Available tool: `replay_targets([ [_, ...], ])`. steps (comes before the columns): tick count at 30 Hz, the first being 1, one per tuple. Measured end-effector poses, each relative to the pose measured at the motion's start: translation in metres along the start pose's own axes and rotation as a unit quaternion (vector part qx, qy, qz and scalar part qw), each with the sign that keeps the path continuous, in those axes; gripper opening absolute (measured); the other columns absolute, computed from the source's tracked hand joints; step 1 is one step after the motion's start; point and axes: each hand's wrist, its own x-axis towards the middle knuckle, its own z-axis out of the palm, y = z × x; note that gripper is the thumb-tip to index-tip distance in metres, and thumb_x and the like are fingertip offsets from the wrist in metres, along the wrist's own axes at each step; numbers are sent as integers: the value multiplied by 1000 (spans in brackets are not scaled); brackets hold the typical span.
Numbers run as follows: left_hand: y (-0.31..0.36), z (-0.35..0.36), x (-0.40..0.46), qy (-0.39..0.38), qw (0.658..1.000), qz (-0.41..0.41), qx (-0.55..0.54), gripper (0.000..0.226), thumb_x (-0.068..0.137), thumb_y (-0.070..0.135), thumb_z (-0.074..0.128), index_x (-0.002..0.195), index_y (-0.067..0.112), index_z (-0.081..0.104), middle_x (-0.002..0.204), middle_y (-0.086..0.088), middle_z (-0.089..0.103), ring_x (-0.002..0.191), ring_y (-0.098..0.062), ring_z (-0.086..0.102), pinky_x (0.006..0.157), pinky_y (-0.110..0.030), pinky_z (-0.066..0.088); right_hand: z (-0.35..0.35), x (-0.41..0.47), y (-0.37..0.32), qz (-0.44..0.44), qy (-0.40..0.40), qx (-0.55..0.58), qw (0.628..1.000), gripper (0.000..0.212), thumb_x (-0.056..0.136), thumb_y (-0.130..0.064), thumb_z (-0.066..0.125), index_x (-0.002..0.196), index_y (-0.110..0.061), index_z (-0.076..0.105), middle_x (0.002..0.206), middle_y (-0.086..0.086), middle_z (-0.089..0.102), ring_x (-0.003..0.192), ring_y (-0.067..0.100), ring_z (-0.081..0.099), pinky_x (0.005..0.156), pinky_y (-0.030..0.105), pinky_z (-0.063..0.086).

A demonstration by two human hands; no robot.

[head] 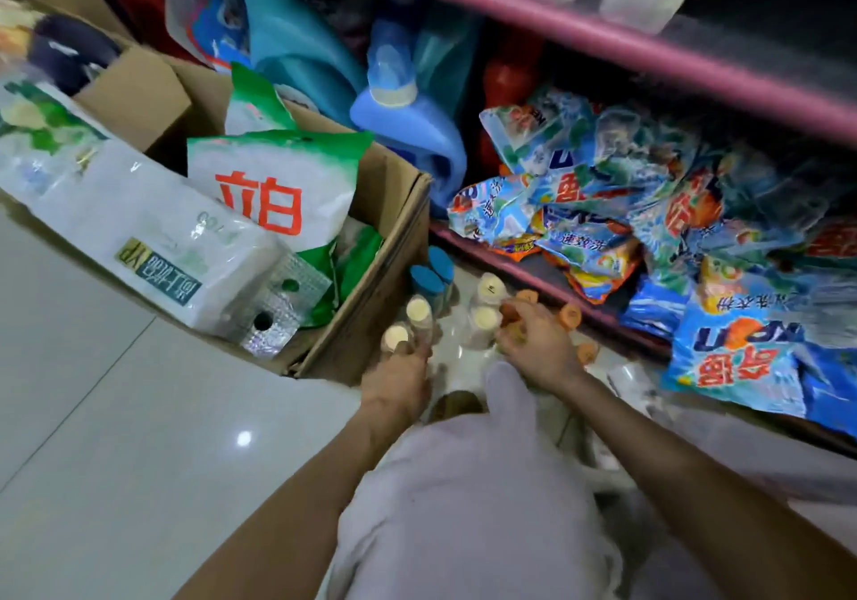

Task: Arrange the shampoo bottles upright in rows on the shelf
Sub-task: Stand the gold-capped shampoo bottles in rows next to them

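Observation:
Several shampoo bottles stand on the floor between a cardboard box and the bottom shelf: cream-capped ones, two blue-capped ones and orange-capped ones. My left hand reaches down onto a cream-capped bottle, fingers curled around its top. My right hand closes over the orange-capped bottles at the shelf's foot; its fingertips are blurred. My knee in pale trousers hides the floor nearer me.
A cardboard box on the left holds detergent bags and tissue packs. The bottom pink shelf is piled with blue detergent pouches. Blue jugs stand behind. An upper pink shelf rail carries white bottles.

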Motion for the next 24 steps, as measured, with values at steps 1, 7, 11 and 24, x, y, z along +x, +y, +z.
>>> replay_targets([
  [1,-2,6,3,4,1000,5,18,56,95,25,47,145,25,22,133,-11,47,118,-32,49,82,-41,45,8,4,5,-9,-7,-3,1000,44,90,-15,55,134,-16,50,137,11,50,126,27,46,102,31,35],
  [7,-12,25,23,56,987,27,148,50,95,10,44,143,15,29,140,-10,42,133,-30,28,88,-41,44,39,29,20,-31,-35,-35,998,54,89,-9,54,141,-21,44,143,3,37,126,25,44,105,42,38],
  [11,-22,39,29,95,970,61,214,50,94,6,42,142,11,30,140,-10,44,133,-32,28,95,-38,38,45,44,20,-9,-21,-52,998,53,88,-16,60,138,-24,44,139,3,38,119,27,48,98,44,44],
  [24,-25,-6,-4,113,992,58,28,35,87,27,61,117,13,48,117,-8,53,98,-35,59,70,-40,47,18,7,8,4,99,39,994,32,84,-27,67,114,-20,56,111,6,65,102,28,57,80,31,42],
])
